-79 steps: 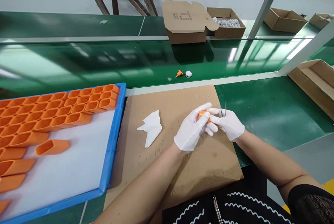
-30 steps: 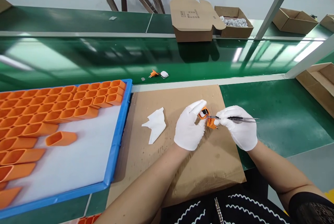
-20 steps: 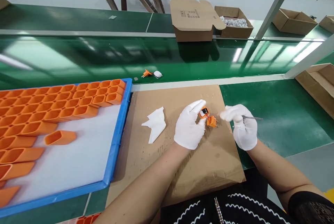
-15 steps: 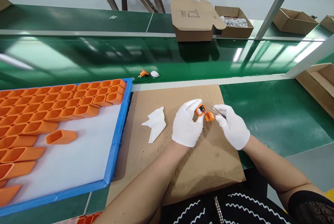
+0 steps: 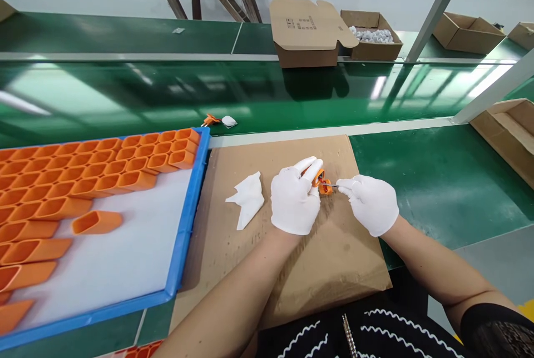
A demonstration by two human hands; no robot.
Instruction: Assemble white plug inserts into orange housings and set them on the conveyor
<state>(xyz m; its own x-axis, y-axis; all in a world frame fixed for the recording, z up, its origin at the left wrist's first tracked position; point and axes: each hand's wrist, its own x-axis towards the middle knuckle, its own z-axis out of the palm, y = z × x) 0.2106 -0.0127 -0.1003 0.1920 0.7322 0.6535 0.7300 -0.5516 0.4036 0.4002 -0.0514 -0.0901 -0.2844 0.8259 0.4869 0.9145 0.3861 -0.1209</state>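
Both hands wear white gloves and work over a brown cardboard sheet (image 5: 292,269). My left hand (image 5: 295,198) is closed around a small orange plastic part (image 5: 320,176), pinched between thumb and fingers. A second small orange piece (image 5: 326,188) hangs just beside it. My right hand (image 5: 370,202) is closed on thin metal tweezers (image 5: 331,184), whose tips reach into the orange part. A crumpled white cloth (image 5: 247,198) lies on the cardboard to the left of my hands.
A blue tray (image 5: 183,224) at left holds several orange housings (image 5: 95,174) in rows. A small orange piece (image 5: 209,120) and a white piece (image 5: 229,121) ride the green conveyor belt (image 5: 258,97). Cardboard boxes (image 5: 306,33) stand behind, another (image 5: 507,130) at right.
My right hand swung the tweezers round, drew away, then came back with the tips at the orange part. The small pieces on the belt drifted left.
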